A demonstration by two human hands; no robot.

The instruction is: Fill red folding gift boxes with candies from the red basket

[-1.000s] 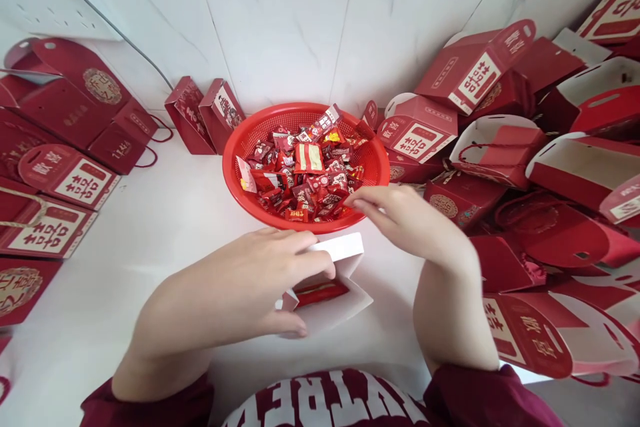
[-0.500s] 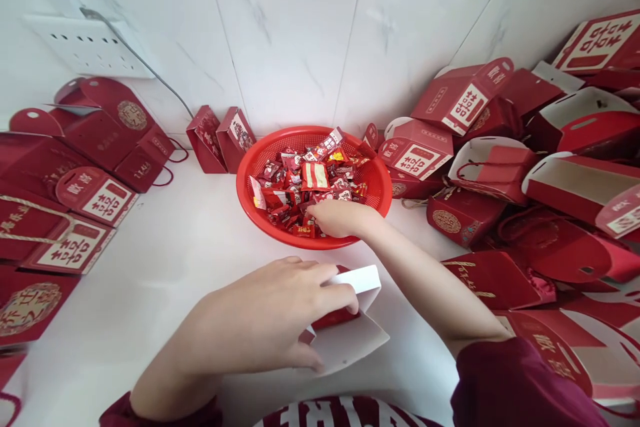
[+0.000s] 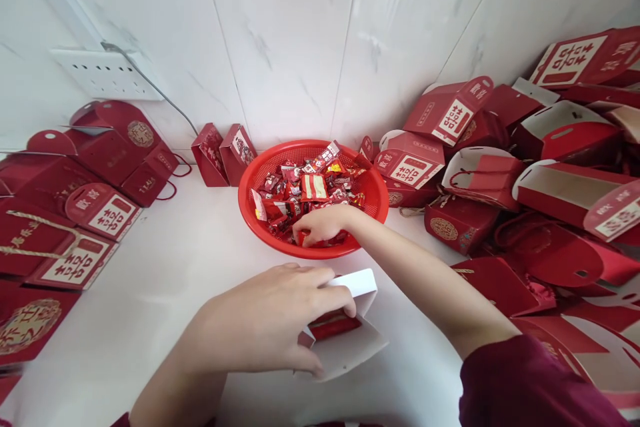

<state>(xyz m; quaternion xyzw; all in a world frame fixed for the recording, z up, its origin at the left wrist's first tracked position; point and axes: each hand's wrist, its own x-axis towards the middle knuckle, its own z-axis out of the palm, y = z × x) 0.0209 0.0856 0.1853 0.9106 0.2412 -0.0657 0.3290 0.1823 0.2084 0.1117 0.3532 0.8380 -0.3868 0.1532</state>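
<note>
My left hand (image 3: 280, 320) is closed around a small gift box (image 3: 353, 350), white inside, tilted with its open side facing me. A red wrapped packet (image 3: 337, 325) lies inside it. Beyond the box stands a red plastic basket (image 3: 244, 203) heaped with wrapped candies (image 3: 285, 208). My right hand (image 3: 324, 223) dips into the near side of this basket, its fingers curled on a red-wrapped candy (image 3: 303, 235). Part of that candy is hidden by the fingers. On top of the heap sits a larger red packet with a cream band (image 3: 314, 187).
Red gift boxes (image 3: 413, 163) are piled along the right side, several of them open. More red boxes with cord handles (image 3: 103, 217) stand at the left. Two small red boxes (image 3: 235, 153) lean near the tiled wall, below a power strip (image 3: 107, 77) with a cable.
My right hand has shifted slightly left within the basket, and a red candy now shows at its fingertips. My left hand keeps the box in nearly the same place. The view has tilted up a little.
</note>
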